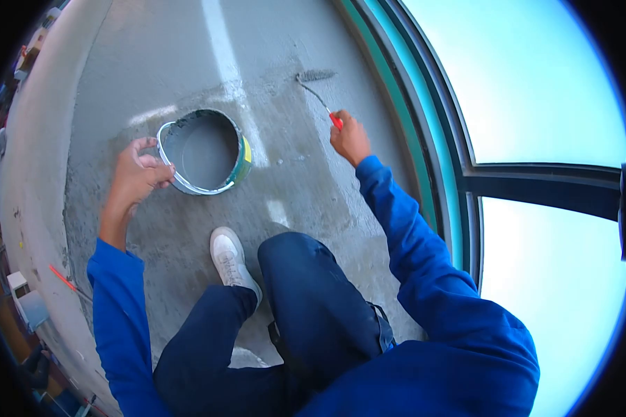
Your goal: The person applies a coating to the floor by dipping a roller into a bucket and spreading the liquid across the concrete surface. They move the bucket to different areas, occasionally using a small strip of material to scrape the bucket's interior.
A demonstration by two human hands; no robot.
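My right hand [351, 141] is closed round the red handle of a paint roller [316, 75], whose grey roller head lies on the grey floor [188, 62] at the upper middle. A round bucket [241, 163] with grey liquid inside stands on the floor left of centre, with a yellow label on its right side. At the bucket's left rim, my left hand [145, 170] has its thumb and fingers curved at the pale wire handle, which rests along the rim.
A window [535, 90] with a dark and green frame [424, 146] runs along the right. My white shoe [227, 254] is below the bucket. A red-handled tool [62, 277] lies at the left, near a raised ledge [38, 174] with several items beyond it.
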